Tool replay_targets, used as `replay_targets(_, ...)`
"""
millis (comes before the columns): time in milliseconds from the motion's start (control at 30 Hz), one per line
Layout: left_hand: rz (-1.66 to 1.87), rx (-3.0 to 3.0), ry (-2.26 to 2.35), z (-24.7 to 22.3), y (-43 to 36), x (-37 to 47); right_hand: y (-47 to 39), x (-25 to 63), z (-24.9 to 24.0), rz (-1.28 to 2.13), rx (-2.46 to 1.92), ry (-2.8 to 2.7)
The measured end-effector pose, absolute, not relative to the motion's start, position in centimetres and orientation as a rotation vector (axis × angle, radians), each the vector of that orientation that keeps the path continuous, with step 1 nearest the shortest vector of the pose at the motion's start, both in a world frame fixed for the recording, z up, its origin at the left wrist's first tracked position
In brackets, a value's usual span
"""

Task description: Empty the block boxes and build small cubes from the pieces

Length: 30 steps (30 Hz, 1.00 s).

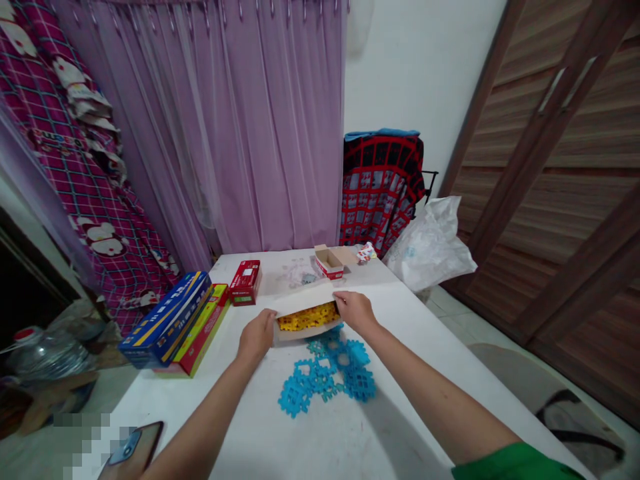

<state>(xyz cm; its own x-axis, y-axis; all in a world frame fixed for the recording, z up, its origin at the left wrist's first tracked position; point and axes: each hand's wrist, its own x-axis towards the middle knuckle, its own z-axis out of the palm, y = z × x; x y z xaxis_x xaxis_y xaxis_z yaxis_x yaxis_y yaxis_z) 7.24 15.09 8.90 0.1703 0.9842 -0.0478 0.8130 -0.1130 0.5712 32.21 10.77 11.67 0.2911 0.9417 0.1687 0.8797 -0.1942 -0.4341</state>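
Between my two hands is an opened cardboard box [307,297], its mouth tipped toward me. Yellow plastic pieces [309,317] fill the inside. My left hand [257,335] grips the box's left end, and my right hand [356,311] is closed on its right end. On the table just below and in front of the box lies a loose pile of blue interlocking plastic pieces [325,375] with notched edges. The box hides the far part of that pile.
Stacked blue [170,320] and red-yellow boxes [203,331] lie at the table's left edge, near a small red box [245,283]. An open small carton [329,262] stands at the back. A phone [133,450] lies front left. A white plastic bag [433,247] is at the right edge.
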Motion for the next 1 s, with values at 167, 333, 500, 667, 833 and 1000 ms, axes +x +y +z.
replay_targets(167,0.651,1.855,1.684,4.6,12.5,7.8,9.0,32.5,6.6,0.248,-1.948,-1.294)
replay_targets(333,0.692,1.648,1.737,3.7,13.2,7.9,8.7,33.8,3.9,0.585,-1.865,-1.050)
replay_targets(500,0.559,1.433,1.687,4.5,15.2,7.6,9.3,34.6,4.4,1.008,-1.779,-0.976)
replay_targets(667,0.444,1.310,1.581,4.9,15.9,7.8,9.3,35.0,5.5,1.188,-1.807,-1.028)
replay_targets(833,0.581,1.285,1.535,5.0,14.8,8.3,8.7,34.8,5.8,1.145,-1.772,-1.142)
replay_targets(1000,0.840,1.287,1.472,4.6,12.9,8.7,7.8,34.1,4.1,0.752,-1.643,-1.344)
